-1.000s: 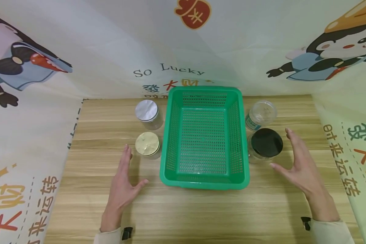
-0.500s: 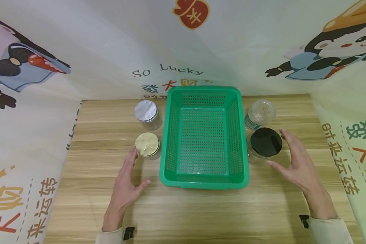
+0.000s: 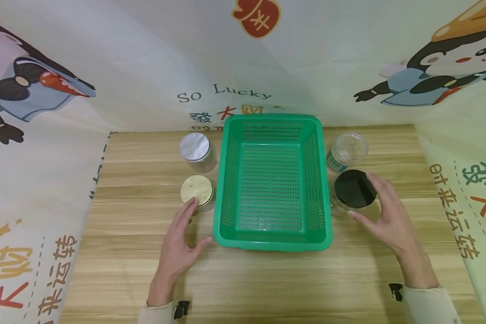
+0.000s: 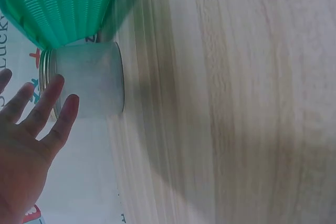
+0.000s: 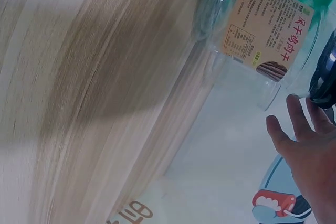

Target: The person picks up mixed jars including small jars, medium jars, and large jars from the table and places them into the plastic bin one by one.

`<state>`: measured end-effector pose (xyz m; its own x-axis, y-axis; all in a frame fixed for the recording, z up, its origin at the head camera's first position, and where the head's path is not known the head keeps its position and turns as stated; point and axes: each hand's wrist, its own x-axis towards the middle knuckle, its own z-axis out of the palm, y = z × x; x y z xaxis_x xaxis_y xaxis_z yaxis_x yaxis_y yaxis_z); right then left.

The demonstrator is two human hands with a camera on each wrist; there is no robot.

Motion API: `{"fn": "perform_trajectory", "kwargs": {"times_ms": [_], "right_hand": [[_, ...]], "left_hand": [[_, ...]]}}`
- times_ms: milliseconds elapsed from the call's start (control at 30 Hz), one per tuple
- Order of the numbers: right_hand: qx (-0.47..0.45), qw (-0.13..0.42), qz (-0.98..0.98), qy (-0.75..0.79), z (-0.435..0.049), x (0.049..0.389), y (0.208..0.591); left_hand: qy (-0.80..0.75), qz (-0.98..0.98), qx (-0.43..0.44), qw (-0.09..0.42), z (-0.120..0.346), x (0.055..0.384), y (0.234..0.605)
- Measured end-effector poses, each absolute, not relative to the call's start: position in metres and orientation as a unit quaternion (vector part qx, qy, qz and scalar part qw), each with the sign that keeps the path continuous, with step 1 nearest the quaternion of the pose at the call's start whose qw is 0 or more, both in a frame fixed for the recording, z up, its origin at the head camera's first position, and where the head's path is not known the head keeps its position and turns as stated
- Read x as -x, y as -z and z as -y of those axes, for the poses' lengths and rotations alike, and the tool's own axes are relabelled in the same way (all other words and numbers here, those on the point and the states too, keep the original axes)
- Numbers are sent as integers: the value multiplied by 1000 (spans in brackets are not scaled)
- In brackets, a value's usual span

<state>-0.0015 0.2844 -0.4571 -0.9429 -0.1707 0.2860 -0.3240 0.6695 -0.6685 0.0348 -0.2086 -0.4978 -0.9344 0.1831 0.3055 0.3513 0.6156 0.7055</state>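
Note:
My left hand point(image 3: 179, 252) reaches in beside a clear jar with a gold lid point(image 3: 196, 189), fingers spread and fingertips overlapping the lid's near edge. In the left wrist view the fingers stand apart in front of that jar's side point(image 4: 89, 80). My right hand point(image 3: 393, 225) is at a clear jar with a black lid point(image 3: 354, 189), its thumb at the near side and fingertips right at the lid's right edge. The right wrist view shows this jar's printed label point(image 5: 268, 30), with the right hand's fingers point(image 5: 299, 119) fairly straight near the lid.
Between the hands stands a green perforated plastic basket point(image 3: 328, 234) with nothing in it. Behind the gold-lidded jar is a silver-lidded jar point(image 3: 195, 147). A clear-topped jar point(image 3: 348, 150) stands behind the black-lidded one. A printed cloth wall point(image 3: 146, 90) borders the wooden table point(image 3: 267, 288).
My left hand has moved forward and right, up to the gold-lidded jar. The right hand has moved left to the black-lidded jar. The jars and basket have stayed in place.

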Motion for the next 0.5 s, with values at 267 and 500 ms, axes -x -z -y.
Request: {"fn": "perform_trajectory", "kwargs": {"times_ms": [267,500], "right_hand": [[-124,128,912,-369,-283,2,461],[-121,145,912,-364,-280,4,463]], "left_hand": [[428,885,158,87,203,-33,497],[436,882,164,67,199,-35,496]]}}
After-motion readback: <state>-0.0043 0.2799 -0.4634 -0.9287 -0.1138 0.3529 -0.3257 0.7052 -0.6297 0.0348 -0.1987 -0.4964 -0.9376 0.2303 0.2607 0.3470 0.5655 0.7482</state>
